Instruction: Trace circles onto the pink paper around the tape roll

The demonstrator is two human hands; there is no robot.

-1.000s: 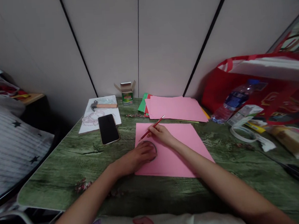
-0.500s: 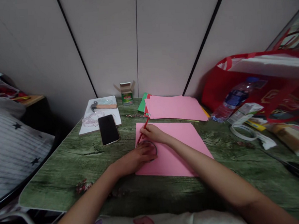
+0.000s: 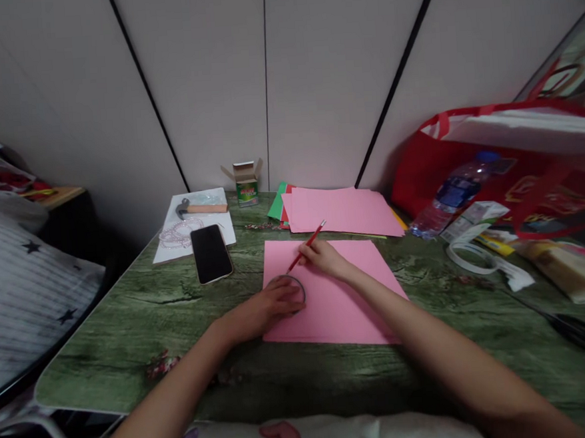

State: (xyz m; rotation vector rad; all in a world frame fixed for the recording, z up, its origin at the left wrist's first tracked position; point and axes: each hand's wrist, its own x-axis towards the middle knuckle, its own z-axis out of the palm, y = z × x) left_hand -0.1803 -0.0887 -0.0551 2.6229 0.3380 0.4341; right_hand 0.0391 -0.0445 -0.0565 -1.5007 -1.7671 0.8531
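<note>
A pink paper sheet [image 3: 353,308] lies on the green wood-patterned table, seemingly with another sheet under it. Near its left edge, a dark-rimmed ring [image 3: 304,290] rests flat on the paper, pink showing within the rim. My left hand [image 3: 278,299] covers much of the ring and holds it down, fingers stretched across it. Between the fingers of my right hand [image 3: 322,257] is a red pencil [image 3: 308,242], slanted with its pale end up and right. Its lower tip is at or close to the ring's upper edge; contact is unclear.
Behind lie stacked coloured papers [image 3: 344,209] and an open small box [image 3: 247,185]. A phone [image 3: 211,253] and a hammer [image 3: 204,208] are at left. On the right are a water bottle [image 3: 456,194], a white tape roll [image 3: 468,260], black-handled scissors [image 3: 578,332] and a red bag [image 3: 419,163].
My right hand has shifted right with the pencil, whose tip has moved from the ring's upper left to its top. My left hand stays on the ring.
</note>
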